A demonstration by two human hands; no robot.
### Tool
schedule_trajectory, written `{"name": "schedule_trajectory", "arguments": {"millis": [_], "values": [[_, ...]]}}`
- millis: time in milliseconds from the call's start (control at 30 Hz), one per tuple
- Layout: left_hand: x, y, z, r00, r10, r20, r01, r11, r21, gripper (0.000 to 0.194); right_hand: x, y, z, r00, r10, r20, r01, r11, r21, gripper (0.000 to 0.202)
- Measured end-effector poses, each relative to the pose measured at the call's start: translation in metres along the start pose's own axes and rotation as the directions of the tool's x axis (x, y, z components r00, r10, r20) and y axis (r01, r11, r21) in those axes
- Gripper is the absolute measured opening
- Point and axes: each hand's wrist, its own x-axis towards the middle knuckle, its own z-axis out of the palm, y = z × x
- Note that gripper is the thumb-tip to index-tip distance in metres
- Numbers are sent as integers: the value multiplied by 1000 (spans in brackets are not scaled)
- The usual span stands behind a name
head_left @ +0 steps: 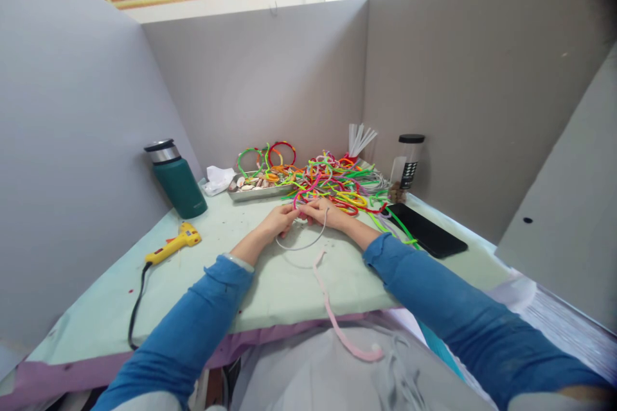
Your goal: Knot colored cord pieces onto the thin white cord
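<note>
Two hands, fingers pinching thin hoop, colourful tangled stems just beyond, glue gun and bottle at left

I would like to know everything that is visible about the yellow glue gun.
The yellow glue gun looks plastic, with a small orange part. It lies on the pale green tablecloth, in front of the teal bottle; nothing holds it. A black cord leaves its near end, running to the front edge.

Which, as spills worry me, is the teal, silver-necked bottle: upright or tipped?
Upright: the bottle stands on its base, black lid on top.
</note>
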Motion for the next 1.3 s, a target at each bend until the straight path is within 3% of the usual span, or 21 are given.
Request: {"name": "schedule_trajectory", "arguments": {"millis": [367,900,1300], "values": [[3,-5,-3,999,15,50,-11,997,-74,27,1,3,0,999,-32,-5,32,999,-18,43],[5,-10,-4,996,70,53,-70,997,-13,21,0,2,-1,1000,-7,8,7,999,-32,45],[4,-10,-6,998,26,65,-18,992,-124,23,-1,2,-1,997,-75,11,76,996,-39,44]]}}
